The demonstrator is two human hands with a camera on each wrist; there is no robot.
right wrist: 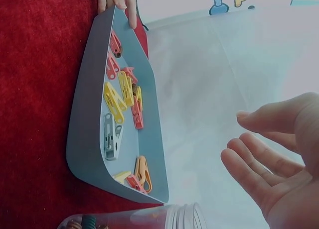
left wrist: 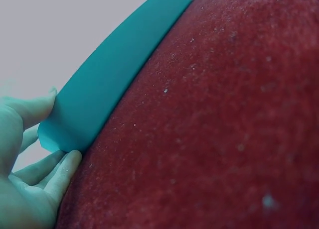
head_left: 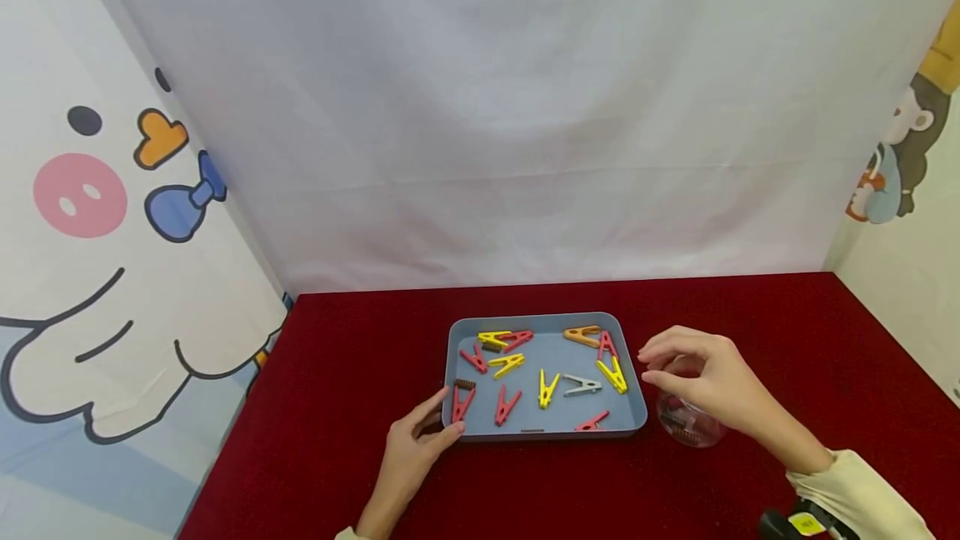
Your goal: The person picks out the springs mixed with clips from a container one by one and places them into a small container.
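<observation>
A blue-grey tray (head_left: 525, 430) lies on the red cloth with several plastic clothespins in it, red, yellow, orange and a grey clothespin (right wrist: 110, 137). Small dark coils (head_left: 465, 384) lie among them. At the tray's near left corner, my left hand (head_left: 411, 448) grips the wall, thumb at the rim and fingers lower on the corner. To the right of the tray stands a clear jar (head_left: 693, 432) with several coils at its bottom. Over the jar's mouth hovers my right hand (head_left: 712, 377), fingers loosely bent and nothing visible between them.
The red cloth (head_left: 337, 373) covers the table up to a white curtain (head_left: 525, 148) at the back. Printed cartoon panels (head_left: 82, 190) flank the table on the left and right. A dark device (head_left: 806, 521) is strapped at the right wrist.
</observation>
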